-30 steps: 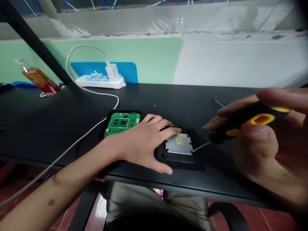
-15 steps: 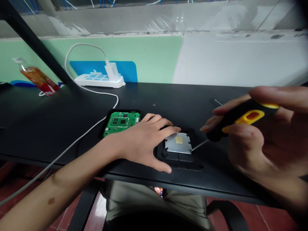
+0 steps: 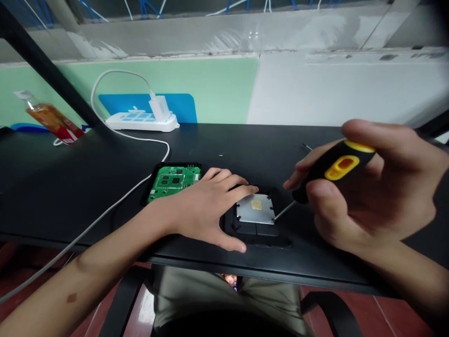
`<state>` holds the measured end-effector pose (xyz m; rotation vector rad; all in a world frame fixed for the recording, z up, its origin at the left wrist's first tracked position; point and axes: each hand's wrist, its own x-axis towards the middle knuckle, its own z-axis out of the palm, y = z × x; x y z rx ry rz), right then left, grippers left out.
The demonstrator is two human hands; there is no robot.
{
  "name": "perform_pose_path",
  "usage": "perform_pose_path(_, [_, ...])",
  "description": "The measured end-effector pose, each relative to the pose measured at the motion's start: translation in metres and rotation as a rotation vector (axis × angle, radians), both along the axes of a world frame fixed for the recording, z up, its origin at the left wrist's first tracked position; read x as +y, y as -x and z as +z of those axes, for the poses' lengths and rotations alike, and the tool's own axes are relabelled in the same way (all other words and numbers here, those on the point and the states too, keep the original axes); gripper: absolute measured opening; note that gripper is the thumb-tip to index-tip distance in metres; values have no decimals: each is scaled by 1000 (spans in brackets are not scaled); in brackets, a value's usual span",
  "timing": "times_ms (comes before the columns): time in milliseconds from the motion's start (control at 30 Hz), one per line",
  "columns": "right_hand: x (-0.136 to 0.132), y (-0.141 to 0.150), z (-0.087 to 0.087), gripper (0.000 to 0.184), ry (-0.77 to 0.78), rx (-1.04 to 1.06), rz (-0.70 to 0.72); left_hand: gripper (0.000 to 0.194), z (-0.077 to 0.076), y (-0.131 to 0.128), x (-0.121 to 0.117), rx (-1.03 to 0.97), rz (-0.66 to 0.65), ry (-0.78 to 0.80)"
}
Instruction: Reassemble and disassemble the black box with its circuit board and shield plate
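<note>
My right hand (image 3: 382,196) is closed round the black and yellow handle of a screwdriver (image 3: 342,167). The screwdriver slants down to the left, and its tip meets the lower right corner of a silver metal plate (image 3: 261,216). That plate, with a small yellowish square on it, sits in a black plastic housing (image 3: 257,239) on the table. My left hand (image 3: 210,206) lies spread over the left side of the housing, fingertips at the plate's upper left edge. Partly behind my left wrist is a green circuit board (image 3: 168,187) in a black case.
A second thin metal shaft (image 3: 307,147) lies behind my right hand. One tiny metal piece (image 3: 220,155) rests on the black table (image 3: 105,187). At the back stand a white power strip (image 3: 140,122) with a charger, its white cable (image 3: 101,210), and a drink bottle (image 3: 52,119).
The view has shifted slightly. My right hand has turned a little around the screwdriver, whose tip stays at the plate's corner. My left hand keeps its place on the housing.
</note>
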<state>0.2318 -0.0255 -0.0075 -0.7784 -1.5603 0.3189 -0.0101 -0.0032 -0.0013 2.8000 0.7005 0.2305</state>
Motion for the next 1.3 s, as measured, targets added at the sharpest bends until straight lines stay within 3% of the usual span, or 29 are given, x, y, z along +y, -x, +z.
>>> perform_pose_path(100, [8,2,5,46,-236,-43,-50,97,-1,1,0,1,4,4])
perform_pose_path(167, [15,2,7,40,-260,27,-97,98,-2,1,0,-7,3,6])
perform_pose_path(300, [27,-2,9,36,-189,160,-109,102,-6,-1,-1,-21,5,19])
perform_pose_path(433, [39,-8,7,34,-174,154,-58,110,-1,2,-1,-67,63,16])
perform_pose_path(500, [44,-10,5,34,-165,138,-52,100,8,8,4,-110,119,2])
perform_pose_path(600, [47,-8,1,39,-158,124,-50,67,21,22,16,-150,221,-38])
perform_pose_path(700, [45,-1,-2,39,-79,110,-7,46,27,35,33,-76,247,-113])
perform_pose_path(833, [40,8,-5,38,70,122,46,36,20,47,51,-38,327,-202])
perform_pose_path(1000, [43,13,-11,42,99,85,77,33,11,55,53,-15,342,-264])
perform_pose_path(1300, [43,15,-15,42,61,44,113,37,11,52,49,-23,336,-254])
